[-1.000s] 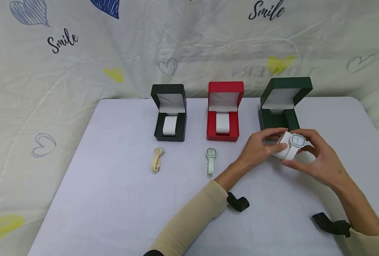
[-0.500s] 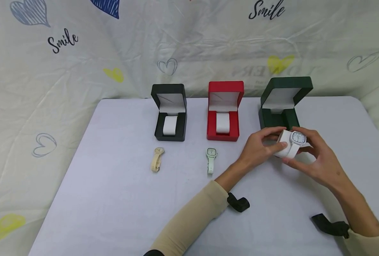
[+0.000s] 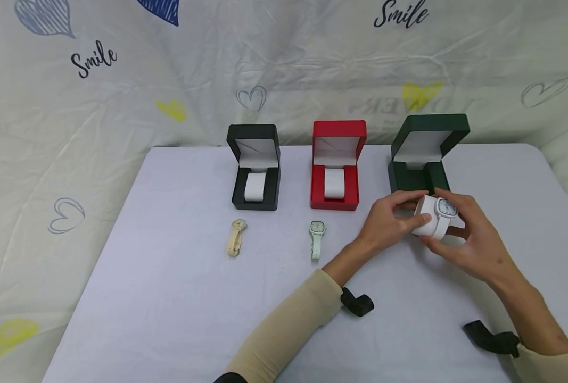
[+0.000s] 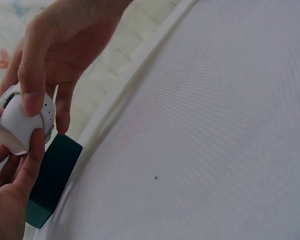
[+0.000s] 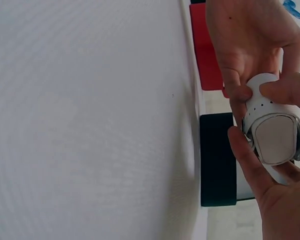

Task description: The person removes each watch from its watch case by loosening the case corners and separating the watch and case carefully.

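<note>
Over the front of the open green watch box, my left hand grips a white watch cushion by its left end. A white watch with a square-cornered face sits round the cushion's right end. My right hand holds the watch from the right, thumb below and fingers above. In the left wrist view the cushion lies between both hands' fingers. The right wrist view shows the cushion's pale end framed by the watch strap; part of the watch is cut off there.
An open black watch box and an open red watch box stand leftward, each with a white cushion inside. A beige watch and a pale green watch lie before them on the white table.
My right hand has shifted slightly left, its fingers closer about the watch. The watch has tilted and moved a little left with it. My left hand stays nearly still.
</note>
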Tool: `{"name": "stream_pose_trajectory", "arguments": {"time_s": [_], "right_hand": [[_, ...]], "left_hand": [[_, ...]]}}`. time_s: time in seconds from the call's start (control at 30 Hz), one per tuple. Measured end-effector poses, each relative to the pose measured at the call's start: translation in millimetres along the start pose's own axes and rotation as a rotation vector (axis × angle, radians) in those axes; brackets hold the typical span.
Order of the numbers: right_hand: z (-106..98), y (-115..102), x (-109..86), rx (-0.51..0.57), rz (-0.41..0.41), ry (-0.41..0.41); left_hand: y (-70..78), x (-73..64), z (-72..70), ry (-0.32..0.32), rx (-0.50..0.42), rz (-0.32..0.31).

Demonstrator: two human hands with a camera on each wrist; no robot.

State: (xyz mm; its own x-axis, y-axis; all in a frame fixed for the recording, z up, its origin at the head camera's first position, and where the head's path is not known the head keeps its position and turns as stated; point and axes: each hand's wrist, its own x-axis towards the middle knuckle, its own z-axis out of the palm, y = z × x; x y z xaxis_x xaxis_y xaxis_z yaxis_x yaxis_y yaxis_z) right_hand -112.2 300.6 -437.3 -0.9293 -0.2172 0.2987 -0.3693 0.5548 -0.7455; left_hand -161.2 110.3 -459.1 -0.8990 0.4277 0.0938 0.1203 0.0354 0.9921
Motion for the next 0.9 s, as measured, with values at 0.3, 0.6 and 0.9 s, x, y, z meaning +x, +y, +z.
{"name": "stream_pose_trajectory", "arguments": {"time_s": [0.3,0.6,0.9], "right_hand": [[-0.7,2.0,0.0,-0.005,-0.006,-0.015],[-1.7,1.6,-0.9,0.07,-0.019,-0.024],[-1.0,-1.0,-2.9,0.195,0.05,-0.017]], "left_hand": [[1.6,1.6,-2.2,-0.003,0.016,-0.002],[2.0,1.4,-3.1,-0.01,0.021,-0.001],[1.4,0.3,-3.2,-0.012,0.017,0.016]]}}
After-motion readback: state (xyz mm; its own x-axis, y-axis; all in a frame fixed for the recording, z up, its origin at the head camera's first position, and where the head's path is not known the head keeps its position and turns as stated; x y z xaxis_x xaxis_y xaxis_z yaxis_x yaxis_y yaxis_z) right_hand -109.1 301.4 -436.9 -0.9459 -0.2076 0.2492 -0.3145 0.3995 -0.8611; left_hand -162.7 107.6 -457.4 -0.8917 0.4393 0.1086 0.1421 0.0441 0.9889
